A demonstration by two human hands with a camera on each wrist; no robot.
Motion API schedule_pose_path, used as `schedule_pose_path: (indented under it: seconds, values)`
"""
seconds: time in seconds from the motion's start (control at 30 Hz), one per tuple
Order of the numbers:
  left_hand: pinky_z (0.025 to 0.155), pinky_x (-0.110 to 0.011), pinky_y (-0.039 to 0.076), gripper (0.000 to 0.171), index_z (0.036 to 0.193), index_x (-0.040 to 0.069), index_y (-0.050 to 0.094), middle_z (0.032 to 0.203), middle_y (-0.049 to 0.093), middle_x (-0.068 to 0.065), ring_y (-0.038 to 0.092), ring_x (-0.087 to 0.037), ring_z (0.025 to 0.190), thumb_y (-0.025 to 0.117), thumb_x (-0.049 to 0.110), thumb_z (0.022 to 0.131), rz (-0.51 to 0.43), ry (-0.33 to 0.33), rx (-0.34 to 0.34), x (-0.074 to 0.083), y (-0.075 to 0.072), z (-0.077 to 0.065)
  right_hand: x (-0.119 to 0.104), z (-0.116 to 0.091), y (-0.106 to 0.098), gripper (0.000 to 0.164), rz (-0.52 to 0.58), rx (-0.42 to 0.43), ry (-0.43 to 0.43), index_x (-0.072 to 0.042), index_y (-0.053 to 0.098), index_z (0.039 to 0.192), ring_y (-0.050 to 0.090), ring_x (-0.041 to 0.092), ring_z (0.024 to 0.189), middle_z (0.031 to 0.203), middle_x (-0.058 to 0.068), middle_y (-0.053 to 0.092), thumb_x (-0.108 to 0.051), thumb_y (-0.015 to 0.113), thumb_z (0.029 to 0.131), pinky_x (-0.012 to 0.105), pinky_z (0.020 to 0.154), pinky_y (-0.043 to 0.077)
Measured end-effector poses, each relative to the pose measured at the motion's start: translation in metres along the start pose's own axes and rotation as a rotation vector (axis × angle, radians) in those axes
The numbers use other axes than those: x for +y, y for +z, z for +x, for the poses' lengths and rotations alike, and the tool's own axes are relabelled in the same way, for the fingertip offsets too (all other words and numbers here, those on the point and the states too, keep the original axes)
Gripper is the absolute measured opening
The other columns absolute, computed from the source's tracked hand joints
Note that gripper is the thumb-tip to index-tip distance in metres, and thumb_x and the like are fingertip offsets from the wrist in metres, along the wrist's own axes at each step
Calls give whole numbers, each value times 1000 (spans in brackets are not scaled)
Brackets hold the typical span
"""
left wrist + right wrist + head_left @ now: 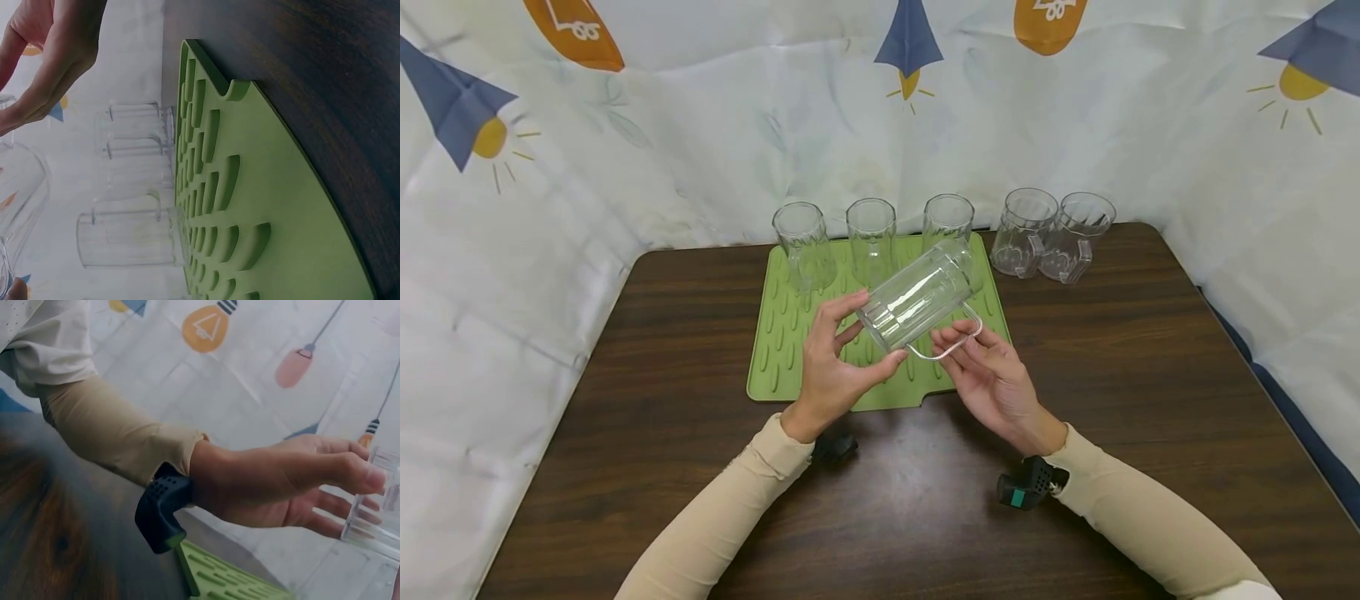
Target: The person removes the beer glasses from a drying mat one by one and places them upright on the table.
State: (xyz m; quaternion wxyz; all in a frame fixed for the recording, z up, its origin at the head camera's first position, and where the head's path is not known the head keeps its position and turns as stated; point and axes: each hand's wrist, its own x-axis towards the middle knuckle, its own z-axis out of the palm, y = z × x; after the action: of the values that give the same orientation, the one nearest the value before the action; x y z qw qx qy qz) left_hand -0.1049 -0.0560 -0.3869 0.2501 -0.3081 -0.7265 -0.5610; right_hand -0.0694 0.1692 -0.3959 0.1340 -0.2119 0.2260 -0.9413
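Note:
A clear glass mug point(917, 296) is held tilted above the green drying mat point(778, 367). My left hand point(842, 371) grips one end of it between thumb and fingers. At the mug's handle, my right hand point(996, 383) has its fingers curled, with the thumb bent toward them; the right wrist view shows the thumb and fingers on either side of the clear handle point(365, 519). Behind the held mug, three similar mugs stand upright along the mat's far edge: a left mug point(801, 250), a middle mug point(871, 237) and a right mug point(947, 218), which is partly covered.
Two more clear mugs, one nearer the mat point(1021, 237) and one farther right point(1070, 242), stand close together on the dark wooden table point(1120, 367). A white printed curtain point(700, 142) hangs behind the table and along its sides.

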Motion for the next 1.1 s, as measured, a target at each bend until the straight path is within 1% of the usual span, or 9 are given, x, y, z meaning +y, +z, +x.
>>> schedule_pose_path:
  seconds: [0.1,0.27,0.4,0.53,0.7,0.83,0.97,1.03,1.1]
  values:
    - [102,-34,58,76,138,-8,52,135,53,-30,59,-28,128,89,2,72,-1,-11,-1,0,1,0,1,1,1,26,25,5,-6,-2,63,122,70,20,124,122,9,74,-1,40,110,28,115,51]
    - [102,-36,59,77,139,-7,50,136,53,-30,60,-33,126,89,0,73,-16,-32,-4,-1,1,0,2,4,6,27,63,12,-13,-4,63,118,71,19,121,118,7,75,-2,38,111,27,112,52]
    - [101,-36,59,79,141,-5,49,137,53,-28,61,-34,125,88,-3,72,-17,-60,-5,-2,1,-1,1,5,11,28,71,24,-13,-5,63,115,71,18,117,113,6,76,-2,36,112,26,109,55]
    - [101,-35,60,78,141,-4,48,137,53,-26,62,-35,127,86,-6,74,-44,-104,-26,-1,2,-1,1,6,13,30,86,19,-20,-5,66,117,72,18,117,115,7,77,-4,37,112,27,109,55]
    - [103,-37,59,75,144,-5,42,140,50,-26,61,-38,131,82,-7,79,-94,-167,-49,1,2,-1,1,8,15,32,95,-6,-31,-5,71,121,72,20,121,120,9,78,-5,40,110,29,112,53]
    - [103,-44,59,75,145,-5,39,143,48,-26,60,-39,133,80,-7,81,-118,-208,-70,3,2,-1,1,9,17,33,98,-27,-32,-5,72,120,72,21,121,120,9,78,-4,41,110,30,113,53]
    - [105,-51,56,76,146,-3,37,147,45,-24,57,-39,137,79,-7,83,-141,-240,-106,4,0,-2,0,10,18,33,95,-57,-32,-4,73,121,72,21,122,120,9,78,-3,41,109,29,114,52]
    - [109,-50,55,78,148,-1,35,150,42,-22,55,-38,140,79,-6,84,-148,-260,-131,4,-1,-2,0,10,19,34,90,-77,-32,-4,72,121,72,21,122,121,9,78,-3,41,109,29,114,51]
    - [112,-47,52,80,151,3,34,153,40,-20,53,-37,143,79,-5,85,-150,-281,-158,5,-3,-2,-1,11,19,34,87,-100,-29,-4,72,122,72,21,123,121,9,78,-2,41,109,30,115,51]
